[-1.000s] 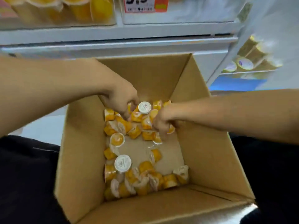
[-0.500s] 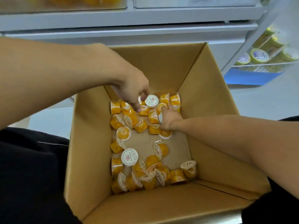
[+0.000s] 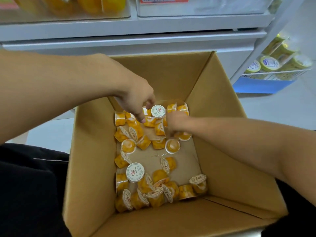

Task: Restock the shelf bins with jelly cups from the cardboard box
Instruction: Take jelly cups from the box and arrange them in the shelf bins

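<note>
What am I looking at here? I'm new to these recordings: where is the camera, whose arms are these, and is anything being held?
There is no machine. A person wears one camera on the head, looking down at their own bare arms. Both reach into an open box whose floor holds many orange jelly cups, most tipped on their sides. The left hand curls over the far cups beside an upright cup; its grip is not clear. The right hand is down among cups, fingers hidden, so whether it holds one cannot be told. Above are shelf bins, one with yellow goods.
</note>
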